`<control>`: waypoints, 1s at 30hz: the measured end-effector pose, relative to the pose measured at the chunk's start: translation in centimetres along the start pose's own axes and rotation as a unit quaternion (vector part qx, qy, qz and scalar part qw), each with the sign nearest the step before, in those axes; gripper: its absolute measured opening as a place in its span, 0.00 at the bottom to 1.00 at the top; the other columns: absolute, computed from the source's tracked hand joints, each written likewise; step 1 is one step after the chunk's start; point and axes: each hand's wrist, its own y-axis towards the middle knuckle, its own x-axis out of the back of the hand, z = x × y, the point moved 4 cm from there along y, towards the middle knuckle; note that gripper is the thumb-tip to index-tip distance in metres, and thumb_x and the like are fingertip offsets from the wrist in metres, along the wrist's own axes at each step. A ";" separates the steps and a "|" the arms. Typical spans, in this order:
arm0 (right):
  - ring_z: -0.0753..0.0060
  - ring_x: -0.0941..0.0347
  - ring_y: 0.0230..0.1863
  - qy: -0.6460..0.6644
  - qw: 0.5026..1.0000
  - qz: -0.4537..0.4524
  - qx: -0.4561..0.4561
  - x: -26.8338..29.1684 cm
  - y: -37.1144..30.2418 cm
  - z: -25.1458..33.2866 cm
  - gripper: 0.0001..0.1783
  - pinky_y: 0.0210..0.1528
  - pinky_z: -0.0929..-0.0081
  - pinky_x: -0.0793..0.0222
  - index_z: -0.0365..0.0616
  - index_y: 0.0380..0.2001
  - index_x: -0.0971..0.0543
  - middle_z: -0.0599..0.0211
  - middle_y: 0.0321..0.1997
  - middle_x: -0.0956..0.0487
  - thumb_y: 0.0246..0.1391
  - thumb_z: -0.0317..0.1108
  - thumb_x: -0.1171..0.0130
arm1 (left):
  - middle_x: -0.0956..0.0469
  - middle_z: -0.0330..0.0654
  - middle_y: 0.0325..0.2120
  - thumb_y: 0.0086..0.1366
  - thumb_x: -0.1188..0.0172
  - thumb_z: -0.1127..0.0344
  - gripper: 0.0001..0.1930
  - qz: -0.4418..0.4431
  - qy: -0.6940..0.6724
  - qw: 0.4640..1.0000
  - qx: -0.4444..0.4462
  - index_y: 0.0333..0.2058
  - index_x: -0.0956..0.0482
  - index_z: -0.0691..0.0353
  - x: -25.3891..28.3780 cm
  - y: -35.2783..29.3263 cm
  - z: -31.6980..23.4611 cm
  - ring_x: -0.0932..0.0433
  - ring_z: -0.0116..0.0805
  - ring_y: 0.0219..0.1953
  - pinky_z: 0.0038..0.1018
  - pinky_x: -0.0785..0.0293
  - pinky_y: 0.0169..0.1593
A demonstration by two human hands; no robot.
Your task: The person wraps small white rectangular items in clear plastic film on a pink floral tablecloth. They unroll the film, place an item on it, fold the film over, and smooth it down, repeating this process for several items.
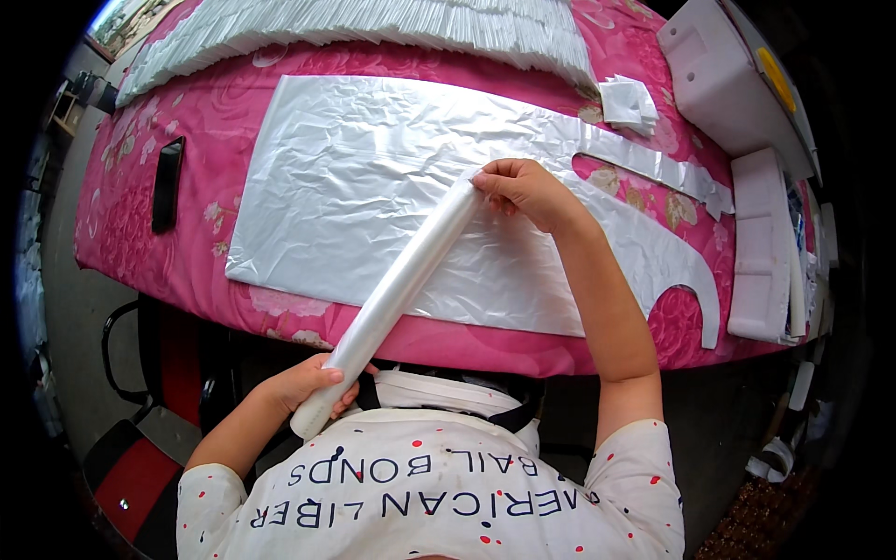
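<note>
A long, narrow band of folded white plastic film (411,266) slants across in front of me. Its lower end is gripped by my left hand (322,385), thumb on top and fingers curled beneath. At the far end, my right hand (523,191) pinches the band's corner between thumb and fingers. Under the band and my right forearm, a large sheet of thin white plastic (345,177) lies flat and crinkled on the table. Its shape is like a disposable apron, with a slot and a curved cut-out at the right side.
A pink floral cloth covers the table (266,70). Along the back runs a long row of folded white plastic pieces (373,23). A black phone (167,185) lies at left, a small folded white bundle (628,103) at back right. White foam boxes (714,79) stand right; a red-black chair (140,476) lower left.
</note>
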 end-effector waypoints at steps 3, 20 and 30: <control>0.85 0.31 0.25 -0.012 0.999 -0.025 0.019 0.1 -0.3 -0.1 0.12 0.25 0.85 0.39 0.40 0.34 0.21 0.74 0.25 0.24 0.50 0.37 0.40 | 0.30 0.39 0.19 0.45 0.34 0.45 0.39 0.010 0.018 1.000 -0.017 0.49 0.33 0.67 -0.1 0.0 -0.1 0.30 0.26 0.18 0.21 0.32 0.24; 0.81 0.28 0.24 -0.146 0.863 -0.462 0.142 18.6 -4.0 -4.1 0.13 0.27 0.79 0.33 0.37 0.34 0.21 0.69 0.27 0.22 0.53 0.37 0.46 | 0.25 0.48 0.36 0.51 0.37 0.48 0.35 -0.021 0.089 0.991 0.095 0.50 0.34 0.69 4.0 -4.2 0.8 0.23 0.30 0.32 0.24 0.26 0.38; 0.82 0.30 0.27 -0.193 0.851 -0.439 0.213 19.7 -4.0 -4.5 0.15 0.32 0.80 0.33 0.36 0.35 0.22 0.69 0.27 0.23 0.54 0.38 0.46 | 0.26 0.42 0.41 0.57 0.40 0.53 0.27 0.085 0.340 0.933 0.083 0.49 0.30 0.66 3.5 -4.6 -2.9 0.29 0.33 0.44 0.29 0.34 0.50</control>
